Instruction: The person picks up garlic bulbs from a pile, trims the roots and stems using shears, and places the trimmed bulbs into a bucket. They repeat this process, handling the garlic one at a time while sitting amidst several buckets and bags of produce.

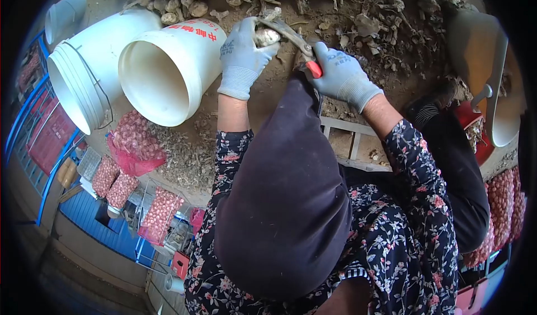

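My left hand (244, 57), in a grey work glove, is closed around a garlic bulb (267, 37). The whitish bulb shows between thumb and fingers, its stem end toward the top of the view. My right hand (339, 73), gloved the same way, grips pruning shears (315, 69) by their red handle. Their curved metal jaws reach left over the top of the bulb and overlap its stem there. Both hands are just beyond my raised knee (285, 164), above the dirt floor.
A heap of garlic bulbs (196, 7) lies ahead, with dry leaf litter (386, 30) to its right. White buckets (193, 86) lie tipped at left; another container (499, 108) is at right. Filled net sacks (162, 209) stand behind on the left. A metal frame (363, 129) lies under me.
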`<state>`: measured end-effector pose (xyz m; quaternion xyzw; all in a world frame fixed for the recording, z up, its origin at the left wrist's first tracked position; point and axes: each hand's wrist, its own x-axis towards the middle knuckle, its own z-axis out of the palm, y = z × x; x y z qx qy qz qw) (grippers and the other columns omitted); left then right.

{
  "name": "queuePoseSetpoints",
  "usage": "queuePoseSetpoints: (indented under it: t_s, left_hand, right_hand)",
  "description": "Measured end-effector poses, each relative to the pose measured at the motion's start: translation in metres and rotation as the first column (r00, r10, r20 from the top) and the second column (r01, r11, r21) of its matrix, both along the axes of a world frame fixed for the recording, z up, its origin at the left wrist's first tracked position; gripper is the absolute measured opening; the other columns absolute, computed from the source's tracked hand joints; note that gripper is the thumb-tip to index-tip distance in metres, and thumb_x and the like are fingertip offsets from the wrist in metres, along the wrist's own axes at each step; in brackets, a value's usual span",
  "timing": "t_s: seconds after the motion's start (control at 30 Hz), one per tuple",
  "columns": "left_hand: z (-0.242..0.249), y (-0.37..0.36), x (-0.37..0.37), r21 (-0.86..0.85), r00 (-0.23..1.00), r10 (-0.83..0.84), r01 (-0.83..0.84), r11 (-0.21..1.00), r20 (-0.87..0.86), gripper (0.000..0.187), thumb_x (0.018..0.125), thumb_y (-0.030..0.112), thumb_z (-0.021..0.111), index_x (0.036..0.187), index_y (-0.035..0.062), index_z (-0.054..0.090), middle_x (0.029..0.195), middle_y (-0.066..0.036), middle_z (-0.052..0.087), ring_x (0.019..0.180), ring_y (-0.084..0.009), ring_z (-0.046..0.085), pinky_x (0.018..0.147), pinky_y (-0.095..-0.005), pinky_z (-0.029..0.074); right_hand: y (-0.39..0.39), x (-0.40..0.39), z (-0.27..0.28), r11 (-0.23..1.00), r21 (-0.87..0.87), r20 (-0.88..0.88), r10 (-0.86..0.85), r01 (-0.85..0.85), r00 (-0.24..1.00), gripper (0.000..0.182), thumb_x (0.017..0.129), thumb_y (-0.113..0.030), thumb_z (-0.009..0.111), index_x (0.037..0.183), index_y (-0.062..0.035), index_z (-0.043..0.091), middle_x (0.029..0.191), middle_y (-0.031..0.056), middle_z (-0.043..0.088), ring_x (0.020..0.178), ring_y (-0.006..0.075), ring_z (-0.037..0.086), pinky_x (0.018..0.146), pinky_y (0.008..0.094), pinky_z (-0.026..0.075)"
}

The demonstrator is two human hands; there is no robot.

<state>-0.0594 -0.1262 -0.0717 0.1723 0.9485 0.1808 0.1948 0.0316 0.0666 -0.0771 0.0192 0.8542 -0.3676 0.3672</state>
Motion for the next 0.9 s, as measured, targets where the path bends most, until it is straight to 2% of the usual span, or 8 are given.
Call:
queuePoseSetpoints:
  t_s: [0.2,0.43,0.47,0.5,0.53,0.63,0.77,0.9]
  left_hand:
    - [-0.003,0.005,0.010,-0.001,0.995,-0.029,0.029,1.000,-0.093,0.052,0.066,0.027,0.077,0.109,0.0048,0.057,0.105,-0.017,0.060,0.091,-0.0340,0.061,0.078,-0.0406,0.049]
    - [-0.006,0.016,0.025,-0.073,0.995,-0.095,0.092,0.993,-0.043,0.048,0.070,0.023,0.076,0.110,0.0055,0.056,0.100,-0.015,0.061,0.084,-0.0303,0.063,0.072,-0.0381,0.052]
    - [-0.014,0.013,0.027,0.246,0.968,0.124,-0.178,0.953,0.219,0.046,0.073,0.023,0.074,0.112,0.0062,0.056,0.100,-0.013,0.062,0.078,-0.0256,0.063,0.066,-0.0352,0.051]
    - [-0.018,0.012,0.026,0.450,0.830,0.230,-0.484,0.751,0.509,0.044,0.077,0.024,0.071,0.115,0.0068,0.056,0.101,-0.011,0.063,0.072,-0.0209,0.063,0.060,-0.0323,0.050]
    - [-0.016,0.014,0.026,0.456,0.832,0.232,-0.484,0.747,0.503,0.044,0.077,0.024,0.071,0.115,0.0068,0.056,0.101,-0.011,0.063,0.072,-0.0209,0.063,0.060,-0.0323,0.050]
    - [-0.008,0.021,0.031,0.544,0.594,0.092,-0.780,0.311,0.799,0.048,0.083,0.012,0.060,0.129,0.0087,0.047,0.096,-0.006,0.063,0.070,-0.0129,0.061,0.054,-0.0211,0.047]
    - [-0.005,0.022,0.026,0.423,0.467,0.079,-0.851,0.310,0.881,0.056,0.084,0.005,0.055,0.136,0.0089,0.035,0.099,-0.007,0.060,0.066,-0.0135,0.061,0.048,-0.0190,0.044]
    - [0.005,0.017,0.024,0.501,0.538,-0.020,-0.770,0.395,0.843,0.068,0.074,0.003,0.064,0.134,-0.0025,0.032,0.103,-0.013,0.059,0.078,-0.0183,0.065,0.059,-0.0241,0.053]
  right_hand:
    - [0.010,0.006,-0.002,0.998,0.045,0.013,0.047,-0.047,0.999,0.036,0.086,-0.034,0.052,0.101,-0.0026,0.045,0.095,0.0213,0.064,0.092,0.0369,0.063,0.080,0.0436,0.049]
    - [0.008,0.018,-0.009,0.977,-0.101,-0.038,-0.191,0.187,0.981,0.034,0.082,-0.030,0.058,0.099,-0.0026,0.047,0.087,0.0218,0.064,0.088,0.0387,0.062,0.078,0.0442,0.048]
    - [0.011,0.022,-0.007,0.939,-0.173,0.054,-0.291,0.296,0.955,0.033,0.081,-0.028,0.060,0.097,-0.0026,0.048,0.083,0.0221,0.063,0.087,0.0397,0.062,0.077,0.0447,0.048]
    - [0.012,0.034,-0.010,0.891,-0.206,0.042,-0.404,0.404,0.914,0.031,0.080,-0.027,0.063,0.094,-0.0025,0.049,0.080,0.0229,0.062,0.085,0.0412,0.060,0.075,0.0461,0.046]
    - [0.012,0.043,-0.009,0.906,-0.153,-0.043,-0.405,0.395,0.913,0.032,0.080,-0.027,0.063,0.094,-0.0023,0.049,0.077,0.0233,0.060,0.083,0.0419,0.060,0.074,0.0471,0.046]
    - [0.013,0.063,0.006,0.912,-0.128,0.025,-0.391,0.391,0.920,0.033,0.080,-0.027,0.062,0.098,-0.0031,0.048,0.080,0.0226,0.061,0.083,0.0412,0.060,0.073,0.0476,0.046]
    - [0.014,0.069,0.016,0.961,-0.056,-0.084,-0.276,0.272,0.958,0.036,0.081,-0.028,0.060,0.105,-0.0049,0.045,0.092,0.0210,0.059,0.089,0.0393,0.059,0.077,0.0469,0.047]
    - [0.012,0.056,0.015,0.985,0.061,-0.178,-0.151,0.164,0.972,0.041,0.082,-0.031,0.060,0.109,-0.0049,0.044,0.097,0.0194,0.057,0.093,0.0360,0.059,0.079,0.0448,0.047]
